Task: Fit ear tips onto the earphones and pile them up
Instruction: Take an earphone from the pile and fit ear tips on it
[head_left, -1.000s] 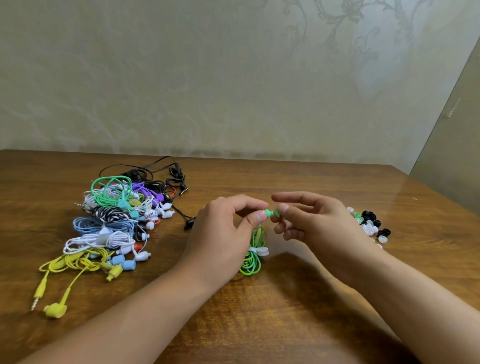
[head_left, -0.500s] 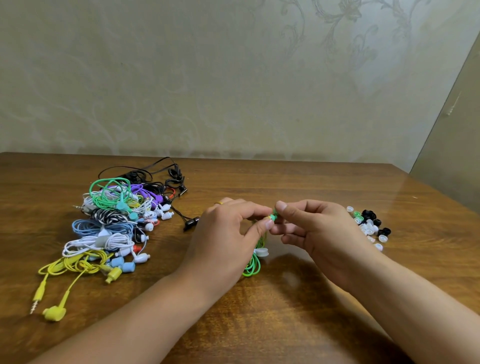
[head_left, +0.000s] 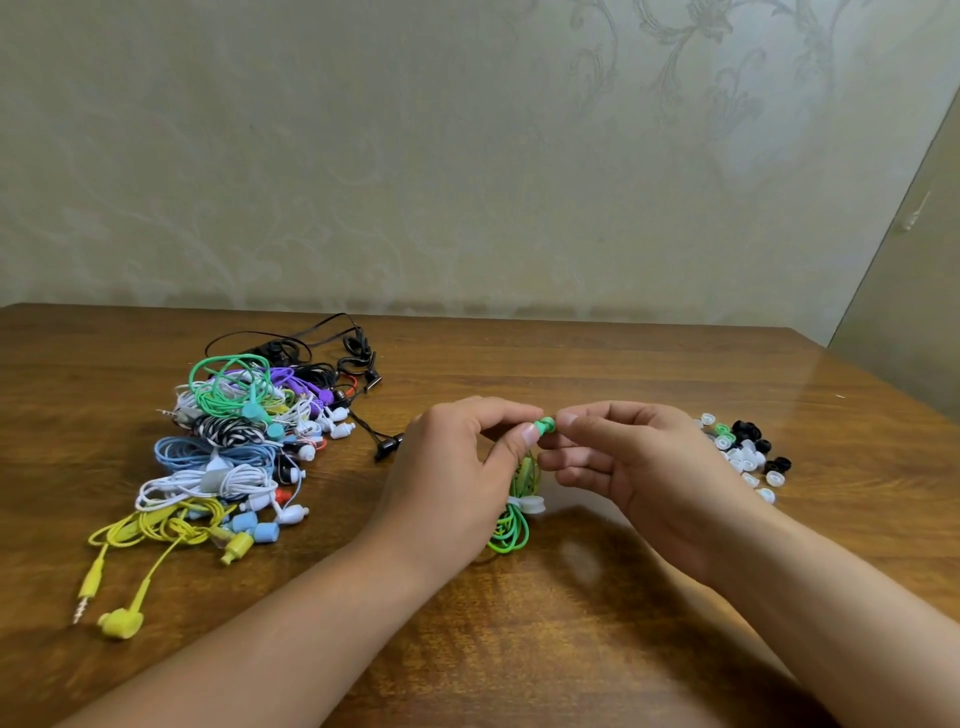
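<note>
Between my two hands sits a small green earbud (head_left: 545, 426). My left hand (head_left: 457, 478) pinches it between thumb and forefinger. My right hand (head_left: 644, 467) pinches its other end with thumb and forefinger; whether an ear tip is under those fingertips is hidden. The earbud's bright green cable bundle (head_left: 514, 525), tied with a white clip, hangs below the hands and touches the wooden table (head_left: 571, 623). A pile of coiled earphones (head_left: 234, 447) in many colours lies at the left. Loose ear tips (head_left: 748, 452), white, black and green, lie in a heap at the right.
A yellow earphone with its plug (head_left: 119, 618) trails from the pile toward the front left. A black earphone (head_left: 387, 447) lies just left of my left hand. A patterned wall (head_left: 467, 156) stands behind the table, whose right edge runs along another wall.
Both hands have shifted slightly with the green earbud between them. The earbud shows more clearly between the fingertips now. The piles have not moved.
</note>
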